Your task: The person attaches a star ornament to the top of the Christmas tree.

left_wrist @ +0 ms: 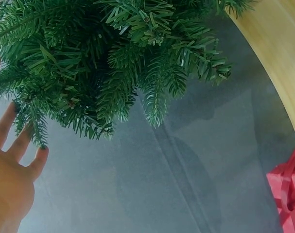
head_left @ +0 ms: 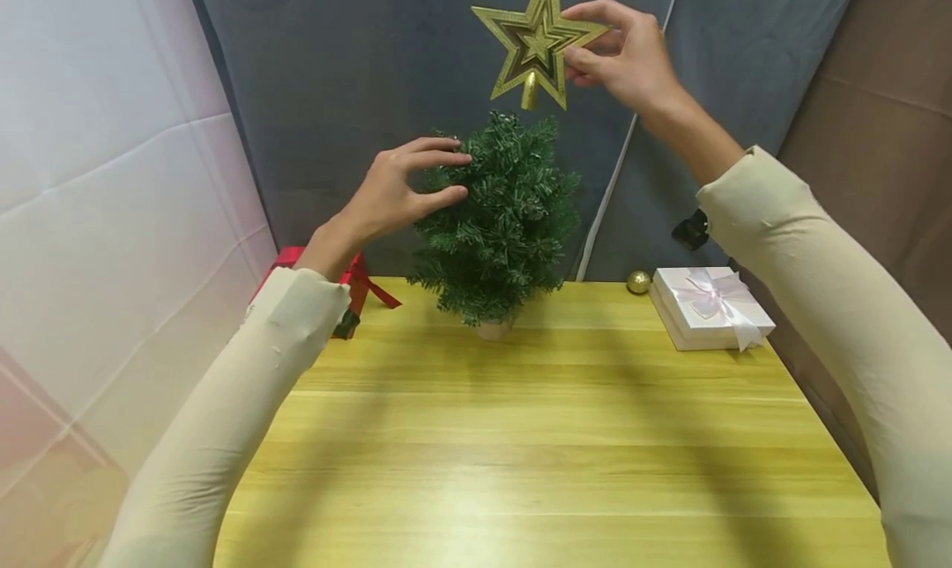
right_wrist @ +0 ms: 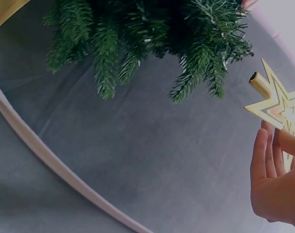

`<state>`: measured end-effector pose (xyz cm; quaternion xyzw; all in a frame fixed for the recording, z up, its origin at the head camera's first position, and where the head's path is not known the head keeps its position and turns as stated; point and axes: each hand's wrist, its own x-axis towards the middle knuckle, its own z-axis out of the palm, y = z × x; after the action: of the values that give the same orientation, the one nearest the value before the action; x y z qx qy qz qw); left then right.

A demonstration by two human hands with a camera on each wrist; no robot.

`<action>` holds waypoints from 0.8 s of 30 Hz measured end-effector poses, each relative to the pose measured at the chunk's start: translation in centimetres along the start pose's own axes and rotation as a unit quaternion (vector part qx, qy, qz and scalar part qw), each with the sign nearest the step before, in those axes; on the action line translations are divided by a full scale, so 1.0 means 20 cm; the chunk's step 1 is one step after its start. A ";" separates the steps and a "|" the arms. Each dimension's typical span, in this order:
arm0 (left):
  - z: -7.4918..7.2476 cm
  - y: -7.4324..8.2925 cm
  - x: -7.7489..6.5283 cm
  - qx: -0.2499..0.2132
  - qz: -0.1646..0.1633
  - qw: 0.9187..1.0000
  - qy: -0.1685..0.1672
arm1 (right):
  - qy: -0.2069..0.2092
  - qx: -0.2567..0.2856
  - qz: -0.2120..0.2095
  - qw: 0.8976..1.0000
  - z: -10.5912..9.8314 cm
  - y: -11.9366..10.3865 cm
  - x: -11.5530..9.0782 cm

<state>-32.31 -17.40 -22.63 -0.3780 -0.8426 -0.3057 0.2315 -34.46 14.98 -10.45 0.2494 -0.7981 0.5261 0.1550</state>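
Note:
A small green artificial Christmas tree stands upright at the back of the wooden table. Above its tip, my right hand pinches a gold star tree topper by one point, between thumb and fingers. The star's hollow tube base hangs downward, apart from the branches in the head view. That same star shows at the right edge of the right wrist view. My left hand reaches to the tree's upper left side with fingers spread, fingertips at the needles. In the left wrist view, branches partly cover these fingers.
On the table's right stands a white gift box with a pale ribbon, beside a gold ball. A red gift box sits at the back left, partly behind my left arm. Grey cloth hangs behind the table.

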 end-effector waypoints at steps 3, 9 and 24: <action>0.00 0.00 0.00 -0.001 -0.002 1.000 -0.002 | -0.002 -0.007 -0.006 1.000 0.03 -0.01 0.02; 0.01 0.01 0.01 -0.003 -0.006 1.000 -0.009 | -0.008 -0.019 -0.005 1.000 0.08 -0.02 0.04; 0.02 0.02 0.02 0.000 -0.005 1.000 -0.010 | -0.008 -0.036 0.000 0.999 0.15 -0.01 0.07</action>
<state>-32.21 -16.77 -22.53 -0.3769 -0.8468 -0.3033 0.2210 -35.38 11.83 -10.76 0.2482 -0.8176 0.4949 0.1579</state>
